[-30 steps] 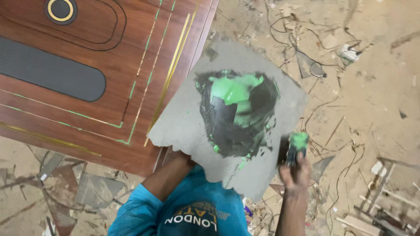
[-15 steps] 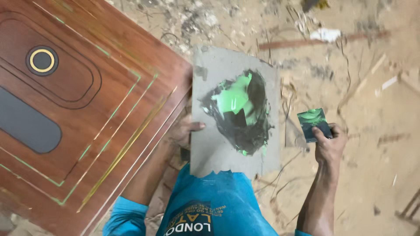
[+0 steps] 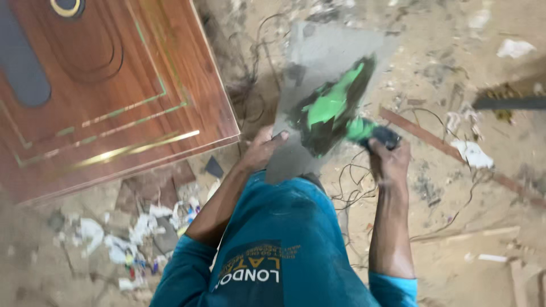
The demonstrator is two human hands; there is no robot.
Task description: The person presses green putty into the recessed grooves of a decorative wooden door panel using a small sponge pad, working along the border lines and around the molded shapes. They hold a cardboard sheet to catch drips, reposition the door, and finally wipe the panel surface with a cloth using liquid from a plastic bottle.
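- The left hand (image 3: 263, 149) holds a grey board (image 3: 318, 74) by its lower edge, grip closed on it.
- On the board sits green putty (image 3: 333, 103).
- The right hand (image 3: 391, 160), just right of the board, clasps a putty knife (image 3: 372, 134) touching that paste.
- Mixing appears under way; next calls for scooping paste cleanly.
- A wooden door (image 3: 114, 85) lies left of the board.

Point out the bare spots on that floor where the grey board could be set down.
Barest: the sandy floor right of the right hand, below the wooden strip. Crowded: paper scraps under the brown door panel, and loose wires beneath the grey board in the left hand.
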